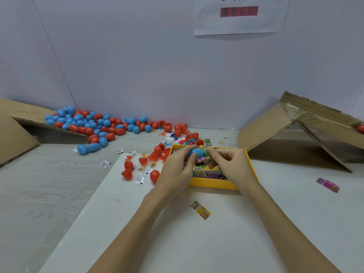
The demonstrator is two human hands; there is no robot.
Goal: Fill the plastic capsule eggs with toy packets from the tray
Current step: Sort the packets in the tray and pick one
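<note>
- A yellow toy packet [201,210] lies low centre.
- My left hand [176,170] grips a blue capsule half [196,152] over the yellow tray [213,184].
- My right hand [229,166] pinches a green packet [207,152] at it.

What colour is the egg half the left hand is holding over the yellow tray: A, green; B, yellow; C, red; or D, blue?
D: the left hand grips a blue egg half above the yellow tray, while the right hand pinches a packet at its opening.
</note>
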